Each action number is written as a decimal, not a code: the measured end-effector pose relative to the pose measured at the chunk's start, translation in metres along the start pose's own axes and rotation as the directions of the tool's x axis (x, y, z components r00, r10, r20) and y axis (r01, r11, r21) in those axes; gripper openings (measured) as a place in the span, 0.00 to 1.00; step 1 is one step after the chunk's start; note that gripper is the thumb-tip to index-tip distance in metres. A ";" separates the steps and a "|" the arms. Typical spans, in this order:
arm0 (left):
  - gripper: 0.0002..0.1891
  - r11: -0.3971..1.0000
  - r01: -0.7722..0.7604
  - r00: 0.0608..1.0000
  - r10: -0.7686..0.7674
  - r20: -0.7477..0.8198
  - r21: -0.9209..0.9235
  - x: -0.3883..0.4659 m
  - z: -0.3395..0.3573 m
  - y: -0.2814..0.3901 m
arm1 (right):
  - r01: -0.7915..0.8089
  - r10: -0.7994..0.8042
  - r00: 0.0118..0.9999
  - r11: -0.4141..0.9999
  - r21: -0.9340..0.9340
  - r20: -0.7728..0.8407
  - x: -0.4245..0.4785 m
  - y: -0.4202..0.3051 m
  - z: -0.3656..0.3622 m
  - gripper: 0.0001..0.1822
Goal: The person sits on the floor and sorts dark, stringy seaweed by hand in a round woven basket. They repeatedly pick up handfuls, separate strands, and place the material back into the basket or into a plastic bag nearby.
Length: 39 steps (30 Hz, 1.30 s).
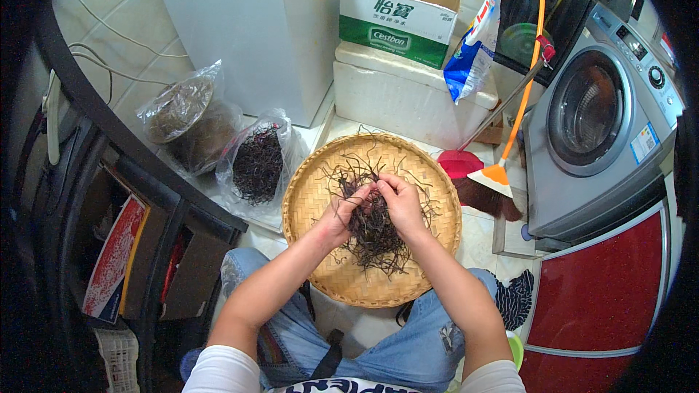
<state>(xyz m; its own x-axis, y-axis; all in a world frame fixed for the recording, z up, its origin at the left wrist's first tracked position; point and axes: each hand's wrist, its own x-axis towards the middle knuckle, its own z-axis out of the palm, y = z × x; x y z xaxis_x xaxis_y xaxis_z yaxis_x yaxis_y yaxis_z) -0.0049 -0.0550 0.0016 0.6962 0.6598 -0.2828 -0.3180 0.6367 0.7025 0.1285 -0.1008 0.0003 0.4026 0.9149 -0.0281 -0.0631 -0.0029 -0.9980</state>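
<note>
A round woven bamboo tray (pixel 308 262) lies before me, close to my knees. On it rests a tangled heap of dark, thin dried plant strands (pixel 377 232), with stray ends spreading around it. My left hand (pixel 344 214) is at the heap's left side, its thumb and fingertips pinching some strands near the top. From the right, my right hand (pixel 403 204) pinches strands at the same spot, the fingertips of both hands nearly meeting. The exact strands between the fingers are too tangled to single out.
Left of the tray, a clear plastic bag (pixel 292 144) holds more dark strands; another bag (pixel 210 139) stands behind it. A carton (pixel 396 24) sits on a white foam box (pixel 382 93). A broom (pixel 491 177), red dustpan (pixel 460 164) and washing machine (pixel 546 180) stand right.
</note>
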 end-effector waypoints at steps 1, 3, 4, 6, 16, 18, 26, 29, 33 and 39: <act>0.16 0.999 0.023 1.000 -0.024 -0.020 -0.026 -0.003 0.005 0.002 | 0.003 -0.004 1.000 0.999 -0.042 -0.020 -0.001 0.000 0.001 0.10; 0.14 0.996 0.081 0.996 -0.082 -0.036 -0.046 -0.003 0.010 0.002 | 0.129 -0.137 0.990 0.970 -0.207 -0.025 0.001 0.006 0.002 0.09; 0.14 0.995 0.078 0.997 -0.079 -0.023 -0.059 -0.002 0.009 0.001 | 0.163 -0.172 0.985 0.960 -0.226 -0.020 0.002 0.010 0.003 0.09; 0.14 0.993 0.097 0.995 -0.099 -0.020 -0.072 -0.001 0.006 -0.001 | 0.195 -0.205 0.978 0.954 -0.228 -0.020 -0.002 0.006 0.008 0.09; 0.19 0.999 -0.005 1.000 0.004 -0.016 -0.054 0.003 0.010 -0.010 | 0.181 -0.185 0.980 0.982 -0.060 -0.074 0.000 0.029 0.016 0.10; 0.21 0.999 -0.034 0.999 0.034 -0.012 -0.026 0.003 0.011 -0.011 | 0.214 -0.219 0.971 0.975 -0.058 -0.100 0.000 0.031 0.018 0.10; 0.17 0.991 0.064 0.998 -0.060 -0.033 0.114 0.004 0.006 -0.004 | 0.126 -0.123 0.991 0.989 -0.076 0.049 0.005 0.026 0.001 0.12; 0.14 0.975 0.104 0.995 -0.102 -0.017 0.197 0.003 0.000 -0.001 | 0.059 -0.057 0.992 0.998 -0.012 0.117 0.004 0.025 -0.004 0.13; 0.13 0.944 0.023 0.999 -0.036 0.034 0.329 0.008 -0.007 -0.003 | 0.006 0.004 0.981 0.999 -0.051 0.195 0.007 0.021 -0.014 0.12; 0.13 0.959 0.012 0.996 0.015 -0.091 0.282 0.006 -0.006 0.011 | 0.020 0.000 0.991 0.989 -0.148 0.132 0.001 -0.007 -0.033 0.14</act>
<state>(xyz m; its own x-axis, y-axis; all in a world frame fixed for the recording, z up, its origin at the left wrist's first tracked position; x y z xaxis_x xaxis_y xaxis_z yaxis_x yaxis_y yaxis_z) -0.0083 -0.0414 0.0037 0.6302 0.7025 -0.3306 -0.1156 0.5060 0.8548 0.1593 -0.1127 0.0053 0.2788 0.9602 -0.0201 0.0805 -0.0442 -0.9958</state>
